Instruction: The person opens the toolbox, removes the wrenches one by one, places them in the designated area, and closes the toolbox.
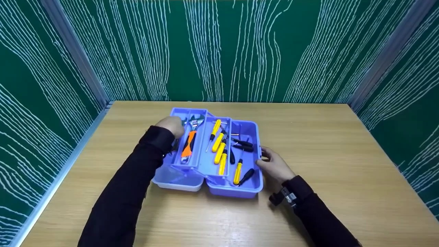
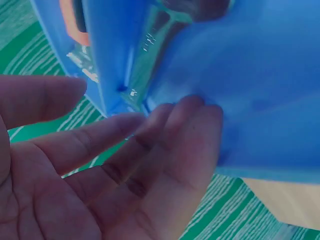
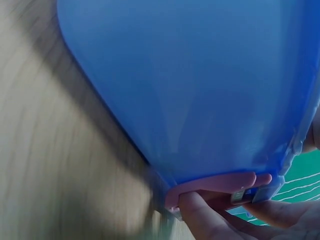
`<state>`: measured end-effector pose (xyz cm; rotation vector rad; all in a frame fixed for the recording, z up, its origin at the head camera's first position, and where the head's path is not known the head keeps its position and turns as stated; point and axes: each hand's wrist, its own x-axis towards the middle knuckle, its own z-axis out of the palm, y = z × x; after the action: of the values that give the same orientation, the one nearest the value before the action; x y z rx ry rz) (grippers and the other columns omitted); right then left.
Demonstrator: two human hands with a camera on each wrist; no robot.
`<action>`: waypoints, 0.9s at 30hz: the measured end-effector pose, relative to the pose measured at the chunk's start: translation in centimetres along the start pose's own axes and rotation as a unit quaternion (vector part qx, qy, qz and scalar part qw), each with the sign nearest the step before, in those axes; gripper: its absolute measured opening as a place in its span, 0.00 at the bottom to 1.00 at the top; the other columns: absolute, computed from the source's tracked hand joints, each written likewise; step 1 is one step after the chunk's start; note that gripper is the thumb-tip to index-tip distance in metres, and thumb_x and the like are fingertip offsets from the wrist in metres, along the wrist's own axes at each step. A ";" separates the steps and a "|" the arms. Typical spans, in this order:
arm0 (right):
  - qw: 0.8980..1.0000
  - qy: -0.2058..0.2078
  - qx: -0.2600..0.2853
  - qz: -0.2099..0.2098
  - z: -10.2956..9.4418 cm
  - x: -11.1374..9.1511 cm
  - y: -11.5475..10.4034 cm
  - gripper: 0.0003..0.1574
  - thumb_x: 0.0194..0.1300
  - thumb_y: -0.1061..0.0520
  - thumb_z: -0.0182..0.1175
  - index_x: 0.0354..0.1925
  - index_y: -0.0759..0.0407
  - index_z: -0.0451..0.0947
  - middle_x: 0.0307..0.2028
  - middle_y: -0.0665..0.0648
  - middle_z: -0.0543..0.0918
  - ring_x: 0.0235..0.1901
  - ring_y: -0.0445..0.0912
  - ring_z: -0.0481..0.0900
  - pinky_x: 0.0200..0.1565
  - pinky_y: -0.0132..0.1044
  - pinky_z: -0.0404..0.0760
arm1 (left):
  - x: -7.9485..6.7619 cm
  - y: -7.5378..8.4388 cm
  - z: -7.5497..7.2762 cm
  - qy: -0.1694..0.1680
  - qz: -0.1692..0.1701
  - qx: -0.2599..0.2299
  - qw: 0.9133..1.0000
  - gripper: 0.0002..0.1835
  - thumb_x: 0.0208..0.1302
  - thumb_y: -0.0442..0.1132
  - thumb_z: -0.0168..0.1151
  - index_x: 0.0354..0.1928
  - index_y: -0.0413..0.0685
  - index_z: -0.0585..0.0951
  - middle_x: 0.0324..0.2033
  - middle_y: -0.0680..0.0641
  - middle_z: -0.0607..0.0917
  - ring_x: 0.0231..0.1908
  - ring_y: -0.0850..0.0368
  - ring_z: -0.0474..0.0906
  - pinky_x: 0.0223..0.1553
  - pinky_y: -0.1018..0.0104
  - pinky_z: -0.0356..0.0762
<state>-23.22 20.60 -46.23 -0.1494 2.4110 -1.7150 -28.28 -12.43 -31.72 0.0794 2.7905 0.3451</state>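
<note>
A purple-blue toolbox (image 1: 236, 192) stands opened out on the table, its stepped trays spread to the left. My left hand (image 1: 173, 126) reaches into the leftmost tray compartment. In the left wrist view its fingers (image 2: 170, 150) are extended, with the tips at the tray's corner beside a metal tool (image 2: 150, 55); the thumb is spread away. An adjustable wrench (image 1: 188, 145) with an orange and black grip lies in the neighbouring compartment. My right hand (image 1: 274, 166) holds the toolbox's right side, one finger hooked in a reddish handle (image 3: 215, 184) and another digit at the rim.
Several yellow-handled screwdrivers (image 1: 220, 147) lie in the middle tray. The deep bottom holds another yellow screwdriver (image 1: 238, 171) and several black-handled tools (image 1: 246, 176). A translucent lid (image 1: 178, 181) rests under the left trays. Green panels (image 1: 219, 51) wall in the wooden table (image 1: 325, 147).
</note>
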 end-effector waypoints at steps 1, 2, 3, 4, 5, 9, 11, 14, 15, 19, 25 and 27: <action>1.000 0.001 0.001 0.001 0.0 0.0 0.0 0.40 0.64 0.64 0.55 0.71 0.71 0.55 0.67 0.76 0.65 0.62 0.66 0.72 0.61 0.49 0.76 | 0.1 0.0 0.0 -0.001 0.000 0.004 1.000 0.19 0.66 0.35 0.47 0.53 0.34 0.78 0.49 0.40 0.79 0.43 0.48 0.72 0.50 0.59 0.72; 1.000 0.000 0.003 0.001 0.0 0.0 0.0 0.40 0.64 0.64 0.54 0.71 0.71 0.56 0.67 0.76 0.65 0.62 0.66 0.72 0.61 0.49 0.76 | 0.1 0.1 0.0 -0.003 -0.001 0.006 1.000 0.18 0.65 0.35 0.48 0.52 0.34 0.79 0.47 0.41 0.79 0.43 0.48 0.72 0.49 0.60 0.71; 1.000 0.000 0.004 0.001 0.0 0.0 0.0 0.40 0.63 0.64 0.54 0.71 0.71 0.56 0.67 0.76 0.65 0.62 0.66 0.72 0.61 0.49 0.76 | 0.2 0.1 0.0 -0.004 -0.002 0.006 1.000 0.17 0.65 0.34 0.49 0.51 0.35 0.79 0.46 0.41 0.79 0.42 0.48 0.72 0.48 0.60 0.71; 1.000 0.000 0.004 0.001 0.0 0.0 0.0 0.40 0.63 0.64 0.54 0.71 0.71 0.56 0.67 0.76 0.65 0.62 0.66 0.72 0.61 0.49 0.76 | 0.3 0.1 0.0 -0.003 -0.002 0.008 1.000 0.16 0.64 0.34 0.49 0.50 0.35 0.79 0.44 0.42 0.79 0.41 0.49 0.72 0.46 0.61 0.71; 1.000 0.001 0.005 0.002 0.0 0.0 0.0 0.40 0.63 0.64 0.54 0.71 0.71 0.56 0.67 0.75 0.65 0.62 0.66 0.72 0.61 0.49 0.76 | 0.3 0.0 0.0 -0.002 -0.002 0.010 1.000 0.14 0.64 0.34 0.50 0.47 0.36 0.80 0.43 0.42 0.79 0.40 0.49 0.72 0.45 0.61 0.70; 1.000 0.001 0.001 -0.003 0.1 -0.1 -0.1 0.40 0.63 0.65 0.54 0.71 0.72 0.56 0.66 0.76 0.65 0.61 0.66 0.72 0.59 0.46 0.77 | 0.4 -0.2 0.1 0.019 0.010 0.029 0.999 0.07 0.61 0.32 0.51 0.33 0.40 0.79 0.38 0.43 0.80 0.35 0.51 0.71 0.43 0.60 0.73; 1.000 0.003 -0.003 -0.004 0.1 -0.1 -0.1 0.40 0.63 0.65 0.54 0.71 0.72 0.56 0.66 0.77 0.66 0.61 0.66 0.72 0.58 0.44 0.78 | 0.3 -0.3 0.2 0.030 0.019 0.036 0.999 0.06 0.59 0.32 0.52 0.27 0.42 0.76 0.34 0.44 0.80 0.33 0.52 0.71 0.42 0.59 0.74; 1.000 0.004 -0.006 -0.005 0.1 -0.1 -0.1 0.40 0.63 0.64 0.54 0.71 0.72 0.56 0.65 0.77 0.66 0.61 0.66 0.72 0.57 0.44 0.78 | 0.2 -0.4 0.3 0.039 0.025 0.036 0.998 0.05 0.58 0.31 0.53 0.25 0.44 0.73 0.30 0.46 0.77 0.31 0.52 0.70 0.40 0.59 0.74; 1.000 0.004 -0.007 -0.004 0.1 -0.1 -0.1 0.40 0.63 0.64 0.54 0.71 0.72 0.56 0.66 0.77 0.66 0.61 0.66 0.72 0.57 0.44 0.78 | 0.2 -0.5 0.3 0.041 0.028 0.037 0.998 0.05 0.58 0.32 0.54 0.24 0.44 0.73 0.29 0.46 0.77 0.31 0.52 0.70 0.40 0.58 0.74; 1.000 0.002 -0.009 0.002 0.1 0.0 -0.1 0.40 0.63 0.64 0.54 0.71 0.71 0.56 0.66 0.76 0.66 0.62 0.66 0.72 0.59 0.48 0.77 | 0.1 -0.6 0.4 0.037 0.030 0.034 0.998 0.02 0.57 0.32 0.56 0.29 0.41 0.77 0.29 0.46 0.75 0.31 0.52 0.70 0.38 0.60 0.72; 1.000 0.003 -0.005 0.011 0.0 0.0 -0.2 0.40 0.63 0.63 0.55 0.71 0.69 0.57 0.67 0.75 0.65 0.62 0.65 0.72 0.60 0.48 0.77 | 0.0 -0.6 0.3 0.012 0.027 0.029 0.999 0.11 0.58 0.32 0.56 0.41 0.36 0.80 0.35 0.45 0.77 0.35 0.51 0.70 0.40 0.62 0.71; 1.000 0.002 -0.006 0.011 0.0 -0.1 -0.2 0.41 0.63 0.63 0.55 0.72 0.69 0.56 0.67 0.75 0.65 0.62 0.65 0.72 0.60 0.48 0.77 | 0.0 -0.6 0.3 0.007 0.028 0.035 0.999 0.12 0.58 0.32 0.55 0.43 0.35 0.80 0.36 0.44 0.77 0.35 0.51 0.70 0.41 0.62 0.72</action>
<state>-23.16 20.50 -46.02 -0.1215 2.4161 -1.6940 -28.16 -12.89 -32.15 0.1739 2.8184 0.2620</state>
